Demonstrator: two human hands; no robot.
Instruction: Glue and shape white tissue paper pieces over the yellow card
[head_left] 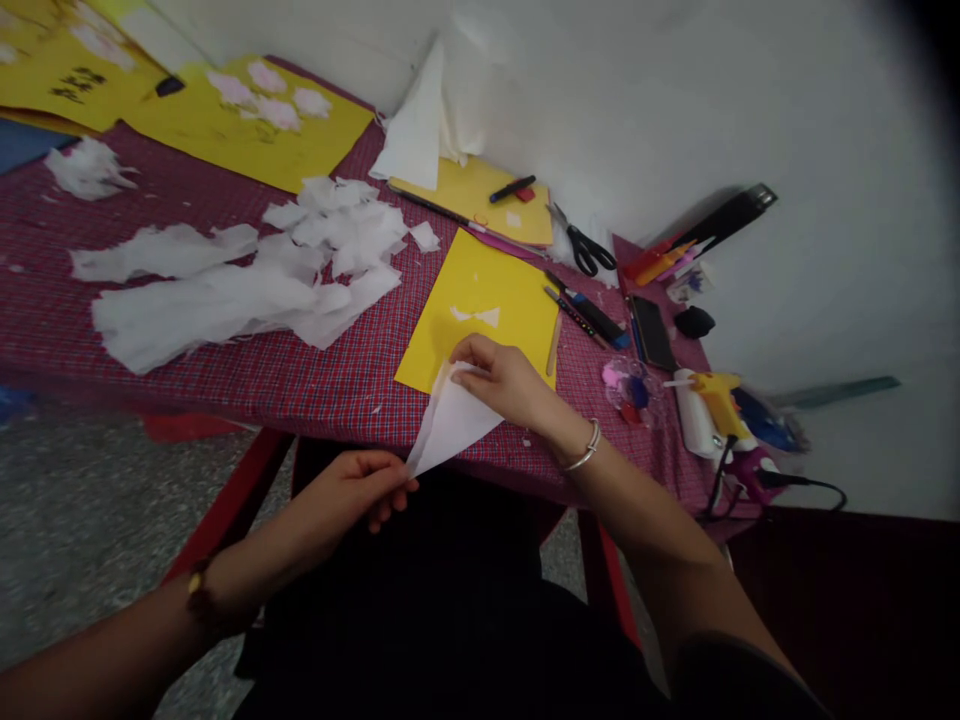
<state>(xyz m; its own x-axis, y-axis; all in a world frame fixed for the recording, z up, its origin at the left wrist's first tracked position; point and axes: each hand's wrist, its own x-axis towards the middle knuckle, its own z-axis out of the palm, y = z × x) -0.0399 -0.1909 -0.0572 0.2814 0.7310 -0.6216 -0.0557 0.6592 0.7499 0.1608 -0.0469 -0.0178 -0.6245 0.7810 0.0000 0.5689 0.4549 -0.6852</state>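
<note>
A white sheet of thin paper (459, 422), folded into a triangle, is held between my hands at the table's front edge. My left hand (360, 482) pinches its lower left tip. Fingers and thumb of my right hand (499, 378) grip its upper corner. Beneath and behind the right hand lies a yellow sheet (442, 345) with small white paper scraps (480, 316) on it. Torn and crumpled white tissue paper (232, 295) spreads over the cloth to the left.
Black scissors (585, 245), a blue-black cutter (596, 318) and pens lie toward the wall. A yellow glue gun (718, 405) with a cord, a paint palette (631, 388) and a phone (652, 333) are at the right. Yellow sheets with pink flowers (247, 130) lie back left.
</note>
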